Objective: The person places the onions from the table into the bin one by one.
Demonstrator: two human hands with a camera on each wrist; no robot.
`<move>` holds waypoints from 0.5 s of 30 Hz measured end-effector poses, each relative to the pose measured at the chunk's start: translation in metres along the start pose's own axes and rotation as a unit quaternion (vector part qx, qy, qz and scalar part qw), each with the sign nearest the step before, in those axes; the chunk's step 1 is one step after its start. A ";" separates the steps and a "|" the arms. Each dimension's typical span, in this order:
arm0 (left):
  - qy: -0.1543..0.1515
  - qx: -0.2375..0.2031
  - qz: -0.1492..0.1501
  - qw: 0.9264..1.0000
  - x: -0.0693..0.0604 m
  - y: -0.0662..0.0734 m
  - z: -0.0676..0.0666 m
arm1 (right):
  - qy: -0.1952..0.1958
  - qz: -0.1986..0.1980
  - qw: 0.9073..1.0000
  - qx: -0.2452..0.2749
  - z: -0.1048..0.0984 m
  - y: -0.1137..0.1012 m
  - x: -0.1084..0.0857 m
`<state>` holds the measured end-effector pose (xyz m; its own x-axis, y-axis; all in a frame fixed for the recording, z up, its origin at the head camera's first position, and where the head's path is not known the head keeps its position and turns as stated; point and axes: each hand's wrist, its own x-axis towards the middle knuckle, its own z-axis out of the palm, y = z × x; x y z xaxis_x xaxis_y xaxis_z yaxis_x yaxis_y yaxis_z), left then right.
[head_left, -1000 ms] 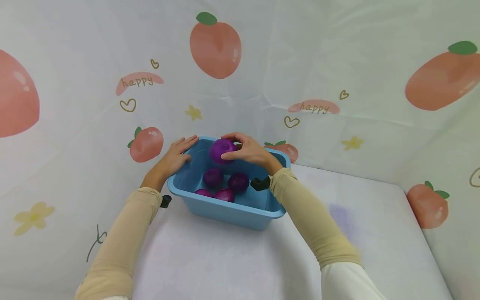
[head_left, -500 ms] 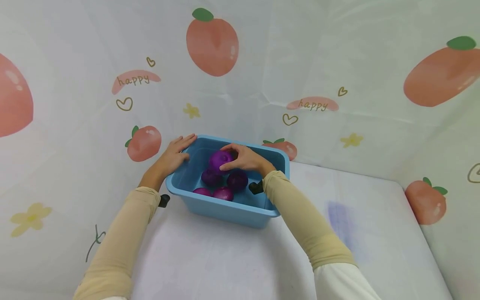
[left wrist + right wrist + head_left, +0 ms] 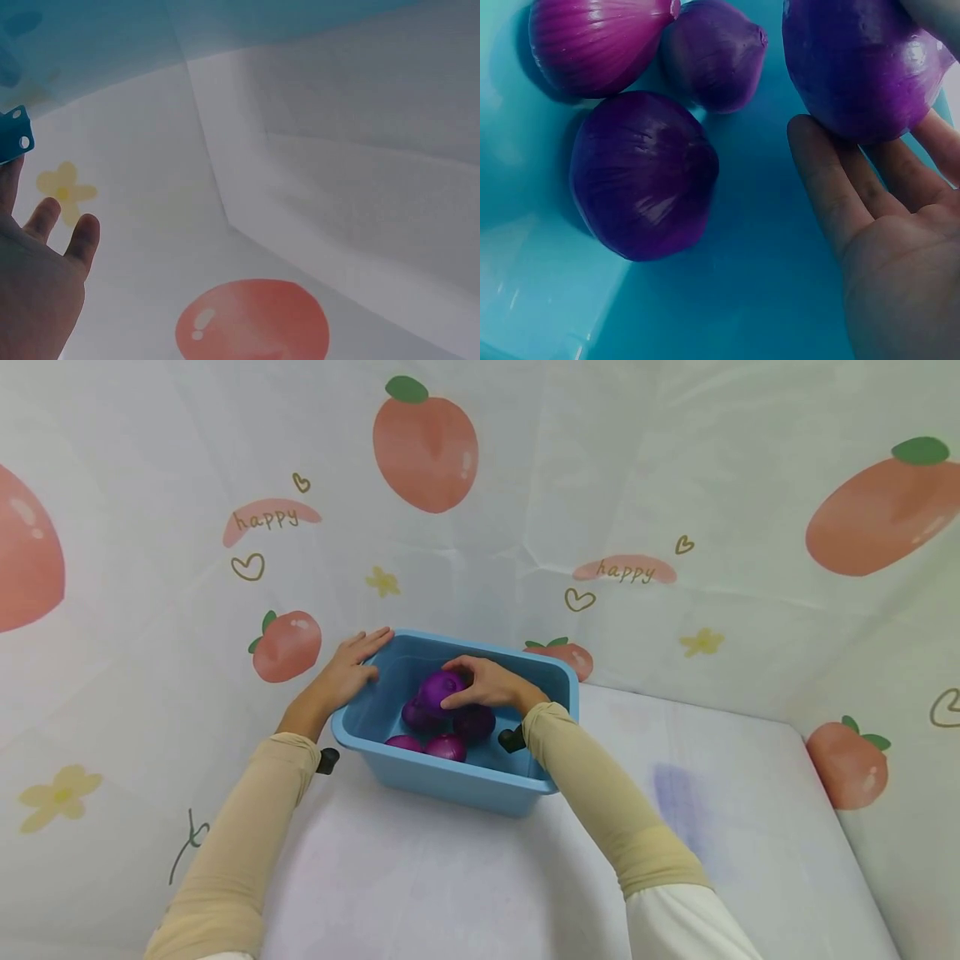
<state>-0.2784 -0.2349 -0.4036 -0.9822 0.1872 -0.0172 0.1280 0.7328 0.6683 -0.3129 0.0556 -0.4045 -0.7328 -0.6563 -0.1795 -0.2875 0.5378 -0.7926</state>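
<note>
Inside the blue plastic tub [image 3: 457,787], my right hand [image 3: 491,683] grips a purple onion [image 3: 437,692] between thumb and fingers. The right wrist view shows that onion [image 3: 862,71] in the fingers, above the tub floor. Several other purple onions lie in the tub: a dark one [image 3: 476,723] under the right hand, another [image 3: 417,717] left of it, and a pinker one [image 3: 446,747] by the near wall. My left hand [image 3: 347,675] rests on the tub's left rim with its fingers extended. In the left wrist view, part of the left hand [image 3: 37,285] shows beside the tub.
The tub stands on a white-covered table [image 3: 420,885], with a faint purple patch [image 3: 678,802] on the cloth to the right. A white backdrop printed with fruit [image 3: 426,453] rises behind and beside it. Black wrist mounts [image 3: 327,761] sit at the cuffs.
My right hand has lowered the held onion from rim height down into the tub, near the other onions. The left hand has stayed on the rim.
</note>
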 end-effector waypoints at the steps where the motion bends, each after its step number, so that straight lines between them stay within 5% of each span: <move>1: 0.000 0.000 0.000 1.000 0.000 0.000 0.000 | 0.000 0.000 1.000 0.000 0.000 0.000 0.000; 15: 0.002 -0.004 -0.002 1.000 -0.001 0.003 -0.001 | -0.009 0.005 1.000 0.019 -0.001 0.001 -0.001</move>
<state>-0.2769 -0.2336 -0.4006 -0.9832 0.1819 -0.0158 0.1239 0.7281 0.6742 -0.3125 0.0570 -0.4045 -0.7243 -0.6603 -0.1984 -0.2562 0.5249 -0.8117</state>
